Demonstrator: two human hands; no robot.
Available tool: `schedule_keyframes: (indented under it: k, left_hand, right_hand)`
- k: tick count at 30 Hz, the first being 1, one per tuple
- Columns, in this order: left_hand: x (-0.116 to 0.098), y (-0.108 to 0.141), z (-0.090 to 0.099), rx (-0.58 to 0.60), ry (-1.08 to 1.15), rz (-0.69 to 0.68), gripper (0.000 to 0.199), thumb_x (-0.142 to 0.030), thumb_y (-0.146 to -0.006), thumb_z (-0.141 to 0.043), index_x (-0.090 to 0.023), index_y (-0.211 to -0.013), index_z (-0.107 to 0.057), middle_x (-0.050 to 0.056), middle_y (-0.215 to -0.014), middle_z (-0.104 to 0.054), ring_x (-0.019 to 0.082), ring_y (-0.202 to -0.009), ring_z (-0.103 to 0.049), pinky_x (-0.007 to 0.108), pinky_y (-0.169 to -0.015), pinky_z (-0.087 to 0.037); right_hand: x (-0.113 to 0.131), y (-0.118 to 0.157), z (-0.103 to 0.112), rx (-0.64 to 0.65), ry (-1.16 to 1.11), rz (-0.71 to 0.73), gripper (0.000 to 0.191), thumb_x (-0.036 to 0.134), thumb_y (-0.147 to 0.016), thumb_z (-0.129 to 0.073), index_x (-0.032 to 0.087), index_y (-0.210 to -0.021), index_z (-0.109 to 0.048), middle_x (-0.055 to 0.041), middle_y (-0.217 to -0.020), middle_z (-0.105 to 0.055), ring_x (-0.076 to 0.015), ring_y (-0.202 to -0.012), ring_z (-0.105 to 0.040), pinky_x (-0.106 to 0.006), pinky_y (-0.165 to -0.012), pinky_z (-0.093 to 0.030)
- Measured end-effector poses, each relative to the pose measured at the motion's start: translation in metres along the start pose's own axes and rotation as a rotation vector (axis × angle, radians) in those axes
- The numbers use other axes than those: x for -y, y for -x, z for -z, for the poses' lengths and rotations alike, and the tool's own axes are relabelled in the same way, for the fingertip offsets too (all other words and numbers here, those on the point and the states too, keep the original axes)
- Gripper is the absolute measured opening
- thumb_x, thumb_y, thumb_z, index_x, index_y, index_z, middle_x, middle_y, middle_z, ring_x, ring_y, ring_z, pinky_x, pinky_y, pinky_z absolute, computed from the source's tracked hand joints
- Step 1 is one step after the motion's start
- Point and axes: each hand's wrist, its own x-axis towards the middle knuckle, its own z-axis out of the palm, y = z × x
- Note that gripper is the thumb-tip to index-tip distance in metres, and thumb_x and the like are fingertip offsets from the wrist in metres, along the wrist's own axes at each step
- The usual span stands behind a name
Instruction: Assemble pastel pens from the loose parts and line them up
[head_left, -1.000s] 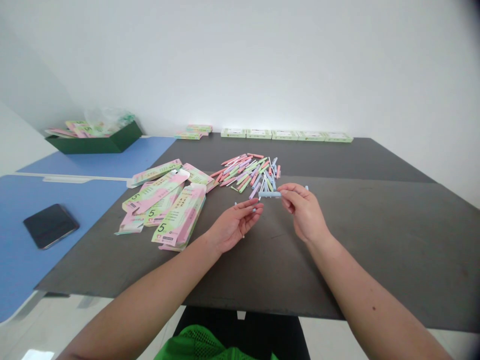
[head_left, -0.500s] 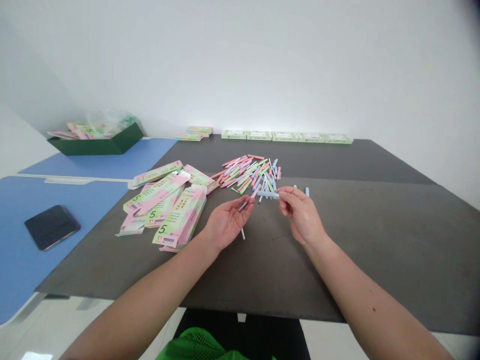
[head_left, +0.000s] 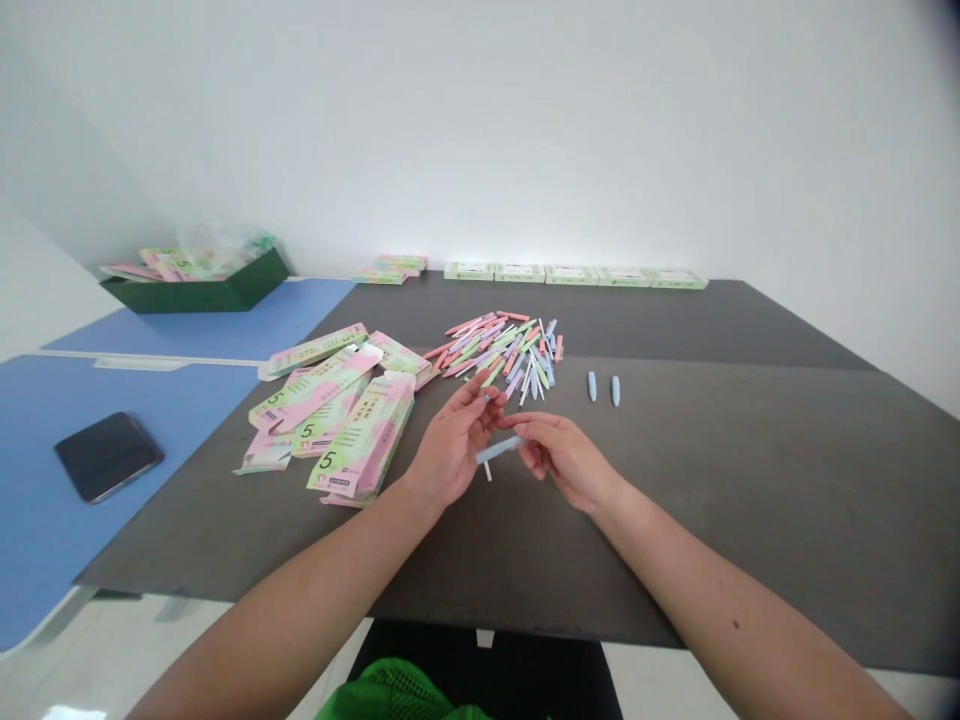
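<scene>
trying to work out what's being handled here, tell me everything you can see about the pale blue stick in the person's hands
The pale blue stick is slim, straight and smooth, and looks like matte plastic. It is held tilted above the dark tabletop, its higher end gripped by the right hand and its lower end reaching toward the left hand. A thin white stem shows just below that lower end, but I cannot tell whether the two are joined.

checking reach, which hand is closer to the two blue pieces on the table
right hand, just below and left of the blue pieces; left hand farther left, past the right hand
</scene>
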Motion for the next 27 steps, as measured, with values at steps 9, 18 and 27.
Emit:
schedule_keyframes:
  k: [9, 18, 27]
  left_hand:
    - [0.0037, 0.0031, -0.0011, 0.152, -0.281, 0.012, 0.034, -0.019, -0.077, -0.062, -0.022, -0.112, -0.061, 0.001, -0.091, -0.064, 0.012, -0.085, -0.060, 0.025, -0.078, -0.046]
    - [0.0062, 0.0030, -0.0005, 0.165, -0.235, 0.076, 0.031, -0.019, -0.078, -0.062, -0.021, -0.109, -0.063, 0.002, -0.095, -0.067, 0.011, -0.084, -0.062, 0.023, -0.078, -0.047]
    - [0.0040, 0.0038, 0.0012, 0.132, -0.046, 0.216, 0.034, -0.011, -0.076, -0.062, -0.022, -0.109, -0.062, 0.001, -0.098, -0.066, 0.010, -0.089, -0.063, 0.023, -0.081, -0.048]
  right_hand:
    - [-0.0022, -0.0006, -0.0039, 0.049, 0.047, 0.062, 0.019, 0.033, -0.075, -0.060, 0.016, -0.083, -0.064, 0.0054, -0.046, -0.048, -0.0069, -0.041, -0.041, -0.018, -0.037, -0.031]
    - [-0.0019, -0.0017, -0.0019, 0.039, 0.132, 0.118, 0.020, 0.037, -0.078, -0.058, 0.017, -0.076, -0.058, 0.0067, -0.045, -0.045, -0.0064, -0.039, -0.037, -0.019, -0.037, -0.028]
    - [0.0013, -0.0011, -0.0023, 0.109, 0.085, 0.074, 0.027, 0.042, -0.075, -0.062, 0.017, -0.073, -0.053, 0.0084, -0.044, -0.040, -0.0054, -0.038, -0.031, -0.019, -0.037, -0.022]
